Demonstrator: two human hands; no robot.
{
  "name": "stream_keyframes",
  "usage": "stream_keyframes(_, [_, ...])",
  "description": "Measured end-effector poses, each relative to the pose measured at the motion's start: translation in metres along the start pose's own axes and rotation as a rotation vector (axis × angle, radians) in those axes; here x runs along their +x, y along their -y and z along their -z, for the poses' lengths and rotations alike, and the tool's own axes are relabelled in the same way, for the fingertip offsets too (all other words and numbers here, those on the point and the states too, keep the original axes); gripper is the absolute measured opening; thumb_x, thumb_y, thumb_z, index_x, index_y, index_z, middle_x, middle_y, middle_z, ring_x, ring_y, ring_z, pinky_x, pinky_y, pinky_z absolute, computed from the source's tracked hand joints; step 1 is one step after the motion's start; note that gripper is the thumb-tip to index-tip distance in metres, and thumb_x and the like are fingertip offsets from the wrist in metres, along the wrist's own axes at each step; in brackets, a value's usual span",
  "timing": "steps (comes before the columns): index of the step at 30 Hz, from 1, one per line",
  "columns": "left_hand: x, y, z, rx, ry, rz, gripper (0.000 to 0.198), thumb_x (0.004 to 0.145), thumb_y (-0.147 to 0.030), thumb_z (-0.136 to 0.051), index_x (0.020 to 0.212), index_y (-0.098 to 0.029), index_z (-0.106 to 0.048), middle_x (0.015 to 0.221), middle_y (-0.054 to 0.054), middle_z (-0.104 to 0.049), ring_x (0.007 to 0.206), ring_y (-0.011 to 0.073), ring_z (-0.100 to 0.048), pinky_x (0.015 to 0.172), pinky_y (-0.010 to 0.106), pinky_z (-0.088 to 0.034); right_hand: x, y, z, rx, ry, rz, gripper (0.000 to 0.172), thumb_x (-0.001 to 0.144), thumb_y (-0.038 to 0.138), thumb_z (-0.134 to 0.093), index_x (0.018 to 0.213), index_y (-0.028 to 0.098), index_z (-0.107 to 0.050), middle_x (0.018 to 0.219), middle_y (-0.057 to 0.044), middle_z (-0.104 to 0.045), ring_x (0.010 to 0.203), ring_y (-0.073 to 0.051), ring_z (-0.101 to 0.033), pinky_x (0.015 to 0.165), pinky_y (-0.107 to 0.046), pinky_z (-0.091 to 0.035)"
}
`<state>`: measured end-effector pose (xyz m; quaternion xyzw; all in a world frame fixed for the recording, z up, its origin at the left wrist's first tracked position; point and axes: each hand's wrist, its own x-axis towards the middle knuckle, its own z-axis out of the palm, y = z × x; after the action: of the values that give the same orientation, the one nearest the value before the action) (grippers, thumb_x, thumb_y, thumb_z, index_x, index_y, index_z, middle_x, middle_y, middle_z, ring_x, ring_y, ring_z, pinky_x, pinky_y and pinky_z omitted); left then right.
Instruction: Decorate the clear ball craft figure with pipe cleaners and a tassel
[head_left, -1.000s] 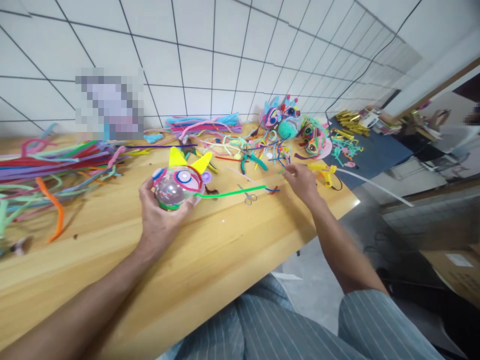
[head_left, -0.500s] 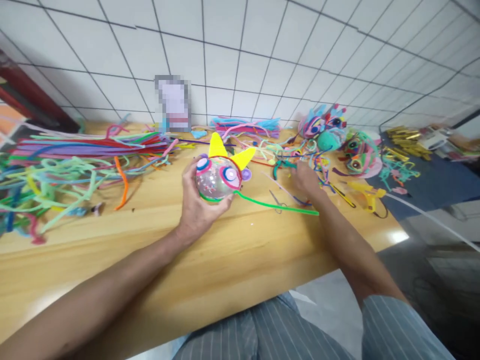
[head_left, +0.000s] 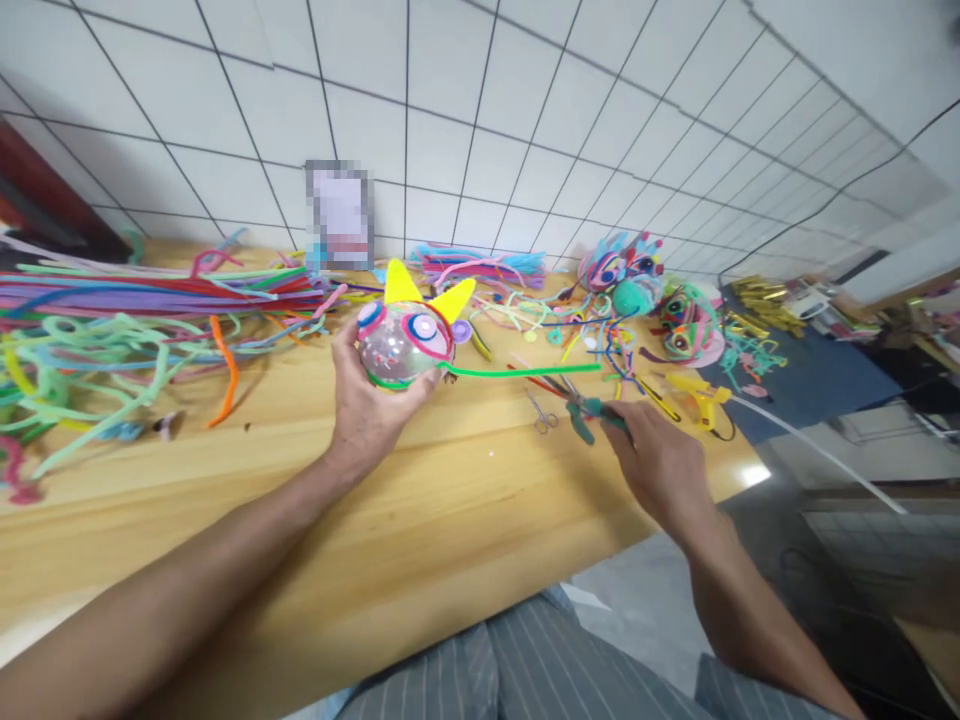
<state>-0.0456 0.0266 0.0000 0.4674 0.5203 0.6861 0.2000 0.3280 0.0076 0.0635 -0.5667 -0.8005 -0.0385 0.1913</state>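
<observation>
My left hand (head_left: 367, 405) is wrapped round a clear plastic ball (head_left: 394, 352) made up as a creature's head. Yellow horns (head_left: 452, 299) stand on top, and ringed eyes (head_left: 426, 330) face me. From its lower right side a green pipe cleaner (head_left: 517, 371) sticks out to the right, its far end free. My right hand (head_left: 664, 455) grips the scissors (head_left: 589, 408) by their green handles. The blades point left, just below the pipe cleaner in view; whether they touch it I cannot tell. Part of the handles is hidden in my fingers.
Small scissors (head_left: 541, 415) lie on the wooden table (head_left: 420, 540). Pipe cleaners (head_left: 150, 300) pile up at the left. A yellow glue gun (head_left: 701, 400) and finished heads (head_left: 690, 325) are at the right. A blurred-out upright object (head_left: 341, 210) stands against the tiled wall.
My right hand has drawn back towards me from the clutter, bringing the green-handled scissors along. The ball and my left hand appear slightly further left, as the view has shifted.
</observation>
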Motion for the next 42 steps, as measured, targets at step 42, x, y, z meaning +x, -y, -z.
stream_keyframes(42, [0.029,-0.036,-0.139,-0.422,0.377,0.558,0.064,0.069,-0.050,-0.099,0.116,-0.027,-0.063,0.136,0.008,-0.075,0.131,0.0329,-0.073,0.103,0.054,-0.068,-0.122,0.040,-0.040,1.451,0.179,-0.624,0.064,0.085,0.090,-0.066,0.097,0.027,-0.067,0.075,0.000,-0.055,0.061,-0.018,-0.045,0.057,-0.034,-0.045])
